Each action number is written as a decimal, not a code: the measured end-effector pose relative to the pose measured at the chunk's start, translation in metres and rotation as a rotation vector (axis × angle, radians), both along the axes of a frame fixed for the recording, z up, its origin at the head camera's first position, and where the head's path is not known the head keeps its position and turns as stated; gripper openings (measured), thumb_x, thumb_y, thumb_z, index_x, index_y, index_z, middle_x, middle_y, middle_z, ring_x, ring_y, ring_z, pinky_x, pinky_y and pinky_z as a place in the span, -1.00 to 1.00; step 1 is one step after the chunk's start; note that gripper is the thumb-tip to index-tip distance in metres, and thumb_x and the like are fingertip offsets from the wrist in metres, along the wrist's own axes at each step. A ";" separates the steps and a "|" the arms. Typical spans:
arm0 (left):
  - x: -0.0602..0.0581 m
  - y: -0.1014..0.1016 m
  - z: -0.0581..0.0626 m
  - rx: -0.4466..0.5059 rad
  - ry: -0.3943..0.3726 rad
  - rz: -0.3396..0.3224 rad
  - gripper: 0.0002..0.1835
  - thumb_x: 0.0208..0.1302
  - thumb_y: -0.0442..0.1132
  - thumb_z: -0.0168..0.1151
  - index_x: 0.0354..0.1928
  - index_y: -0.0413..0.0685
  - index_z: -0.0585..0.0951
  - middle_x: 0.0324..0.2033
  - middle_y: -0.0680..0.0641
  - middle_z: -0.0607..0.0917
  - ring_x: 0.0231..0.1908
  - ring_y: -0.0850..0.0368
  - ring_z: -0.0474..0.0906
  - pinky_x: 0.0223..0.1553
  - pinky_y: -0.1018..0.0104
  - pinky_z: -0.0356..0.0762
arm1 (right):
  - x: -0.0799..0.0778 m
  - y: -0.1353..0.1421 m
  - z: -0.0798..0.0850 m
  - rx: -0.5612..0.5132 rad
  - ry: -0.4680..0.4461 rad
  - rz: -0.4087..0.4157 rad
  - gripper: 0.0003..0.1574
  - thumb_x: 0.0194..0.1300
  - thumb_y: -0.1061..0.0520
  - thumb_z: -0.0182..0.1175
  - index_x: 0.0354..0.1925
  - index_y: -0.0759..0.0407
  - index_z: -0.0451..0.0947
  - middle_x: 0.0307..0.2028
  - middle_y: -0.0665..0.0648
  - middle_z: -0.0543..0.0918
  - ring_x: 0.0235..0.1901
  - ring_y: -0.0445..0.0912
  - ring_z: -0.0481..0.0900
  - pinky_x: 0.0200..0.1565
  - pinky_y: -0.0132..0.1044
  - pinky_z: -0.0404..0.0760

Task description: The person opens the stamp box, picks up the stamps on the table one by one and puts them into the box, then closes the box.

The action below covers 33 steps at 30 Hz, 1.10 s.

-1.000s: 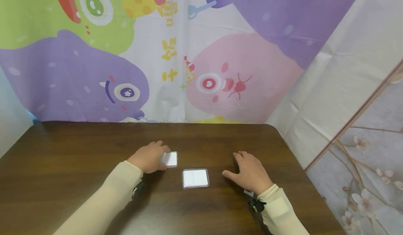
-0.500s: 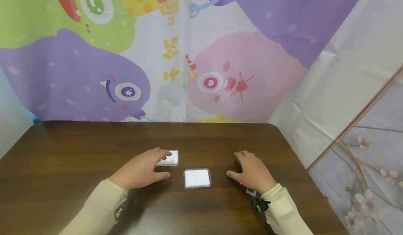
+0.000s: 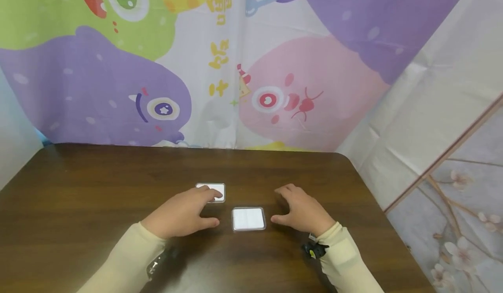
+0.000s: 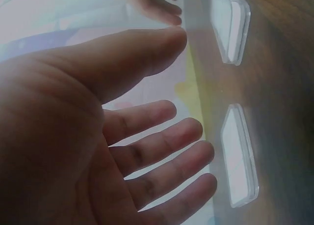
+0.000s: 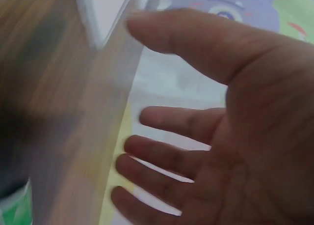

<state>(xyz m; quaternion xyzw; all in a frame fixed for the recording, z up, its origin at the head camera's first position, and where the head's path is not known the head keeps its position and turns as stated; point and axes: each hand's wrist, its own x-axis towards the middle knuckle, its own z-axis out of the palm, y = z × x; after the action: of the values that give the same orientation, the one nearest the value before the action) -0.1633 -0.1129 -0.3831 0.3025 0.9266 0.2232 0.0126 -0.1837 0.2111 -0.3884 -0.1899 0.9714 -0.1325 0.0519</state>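
Two flat, clear plastic cases with white contents lie on the brown table. My left hand (image 3: 180, 212) is held with fingers extended and thumb apart, its fingertips overlapping the farther case (image 3: 218, 187) in the head view. In the left wrist view a gap shows between those fingertips and this case (image 4: 240, 156). The nearer case (image 3: 249, 218) lies between my two hands, a faint line down its white face. Just right of it is my right hand (image 3: 304, 210), fingers relaxed and spread, thumb pointing toward the case. Nothing is in either palm.
A small card-like item (image 3: 312, 237) is mostly hidden under my right wrist. Something green and white (image 5: 17, 208) shows at the lower left of the right wrist view. The brown table (image 3: 118, 170) ends at a cartoon-printed cloth (image 3: 212, 127) at the back.
My left hand has come off the farther case, its thumb drawing back toward me. My right hand has moved left, nearer to the middle case. Both cases stay in place.
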 end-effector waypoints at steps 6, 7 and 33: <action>0.000 0.002 -0.005 -0.020 -0.061 -0.002 -0.43 0.23 -0.04 0.50 0.23 -0.09 0.60 0.12 -0.06 0.67 0.15 -0.06 0.61 0.18 -0.05 0.54 | 0.001 -0.030 -0.007 0.007 -0.119 0.102 -0.02 0.08 -0.11 0.59 0.35 0.24 0.46 0.19 0.22 0.56 0.09 0.09 0.57 0.04 0.03 0.63; 0.000 0.003 -0.006 -0.020 -0.075 -0.002 -0.43 0.23 -0.03 0.50 0.23 -0.08 0.60 0.12 -0.05 0.67 0.15 -0.06 0.61 0.18 -0.05 0.54 | 0.002 -0.033 -0.009 0.011 -0.125 0.119 -0.01 0.06 -0.08 0.59 0.35 0.26 0.46 0.15 0.23 0.56 0.02 0.07 0.57 -0.01 0.00 0.63; 0.006 0.015 -0.014 -0.092 -0.219 0.045 -0.08 0.01 0.04 0.63 0.40 -0.16 0.48 0.29 -0.29 0.55 0.30 -0.28 0.47 0.27 -0.22 0.44 | 0.015 -0.065 -0.018 0.091 -0.002 0.221 -0.35 0.00 -0.01 0.56 0.01 0.23 0.60 -0.21 0.05 0.51 -0.27 -0.11 0.42 -0.31 -0.28 0.53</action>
<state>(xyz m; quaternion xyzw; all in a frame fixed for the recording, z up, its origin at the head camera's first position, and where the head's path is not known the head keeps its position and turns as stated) -0.1575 -0.0977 -0.3970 0.2547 0.9354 0.2123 0.1227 -0.1683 0.1462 -0.4064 -0.2931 0.9495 -0.0819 0.0759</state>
